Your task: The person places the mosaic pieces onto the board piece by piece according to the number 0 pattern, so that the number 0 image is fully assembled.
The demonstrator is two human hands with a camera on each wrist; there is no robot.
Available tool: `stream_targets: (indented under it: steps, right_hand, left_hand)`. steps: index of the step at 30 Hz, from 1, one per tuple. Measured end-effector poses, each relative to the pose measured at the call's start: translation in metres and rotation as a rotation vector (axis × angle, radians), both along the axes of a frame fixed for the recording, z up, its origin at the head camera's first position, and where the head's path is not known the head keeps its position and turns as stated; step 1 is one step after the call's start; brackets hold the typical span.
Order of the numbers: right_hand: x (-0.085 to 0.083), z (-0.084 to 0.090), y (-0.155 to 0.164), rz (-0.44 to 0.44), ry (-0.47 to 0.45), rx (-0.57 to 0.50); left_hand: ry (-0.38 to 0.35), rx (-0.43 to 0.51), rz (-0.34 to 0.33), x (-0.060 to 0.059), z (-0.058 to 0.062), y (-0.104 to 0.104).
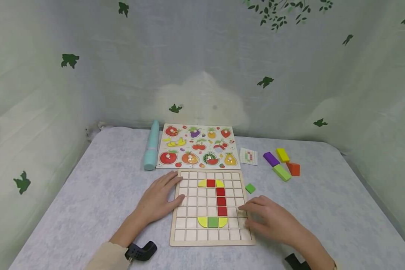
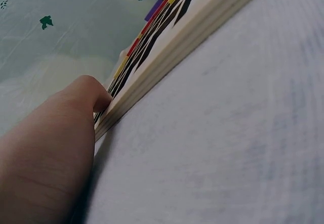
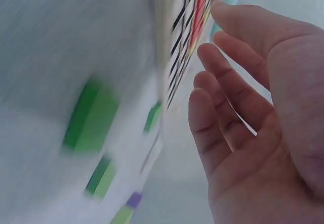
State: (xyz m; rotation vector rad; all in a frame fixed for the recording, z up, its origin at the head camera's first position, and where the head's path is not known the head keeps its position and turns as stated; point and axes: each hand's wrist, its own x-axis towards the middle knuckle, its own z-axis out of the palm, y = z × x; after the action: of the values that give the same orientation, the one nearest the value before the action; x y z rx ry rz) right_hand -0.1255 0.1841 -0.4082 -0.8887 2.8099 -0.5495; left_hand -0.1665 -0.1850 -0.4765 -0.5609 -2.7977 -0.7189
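A: Head view, lower centre of frame: wooden grid board (image 1: 212,208) flat on the grey table (image 1: 98,195). Red, yellow and green tiles fill a column shape down its middle. Left hand (image 1: 158,198) lies flat against the board's left edge, fingers straight, thumb on the frame, gripping nothing. Right hand (image 1: 273,221) hovers low over the board's lower right corner, fingers relaxed and spread, holding nothing.

B: What does the left wrist view add?

A: The board's edge (image 2: 167,57) seen side-on and layered, running from centre to upper right, with the thumb (image 2: 86,90) touching its top. The head view hides that thickness.

B: And the right wrist?

A: Blurred. The open palm (image 3: 258,128) fills the right half, fingers apart, nothing in it. A small green block (image 3: 88,118) smears across the left; in the head view it (image 1: 250,188) sits just beside the board's right edge.

B: Room around it?

A: Fruit puzzle (image 1: 198,146) just beyond the board's far edge, teal tube (image 1: 151,150) at its left. Loose blocks (image 1: 281,163) and a pattern card (image 1: 248,156) in the right middle of the frame, well apart from the hands. Bare cloth to the lower left and far right of the board.
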Motion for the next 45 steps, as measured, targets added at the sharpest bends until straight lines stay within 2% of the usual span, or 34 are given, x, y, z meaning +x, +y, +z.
stream_targets:
  steps: [6,10,17,22,27,33,45]
  right_hand:
    - [0.004,-0.004,0.034,-0.048,0.0,-0.004]
    - [0.005,-0.005,0.05,-0.074,-0.059,0.016]
    - [0.001,-0.004,0.068,-0.049,-0.162,0.014]
    - [0.001,-0.005,0.069,-0.037,-0.139,0.008]
    - [0.0,-0.004,0.059,-0.046,-0.096,-0.006]
    - [-0.009,0.003,0.032,-0.053,-0.056,-0.024]
    - [-0.024,0.008,-0.032,0.029,-0.028,-0.069]
  left_hand:
    - [-0.016,0.0,-0.002,0.0,-0.001,0.0]
    - [-0.018,-0.002,0.0,0.0,0.0,0.001]
    - [0.003,-0.01,-0.003,-0.003,0.004,0.001]
    - [0.005,-0.01,-0.004,-0.003,0.004,0.001]
    - [-0.004,-0.014,0.001,-0.003,0.003,0.001]
    - [-0.012,-0.013,0.009,-0.001,0.002,0.0]
    - [-0.01,-0.005,0.004,0.001,0.001,0.0]
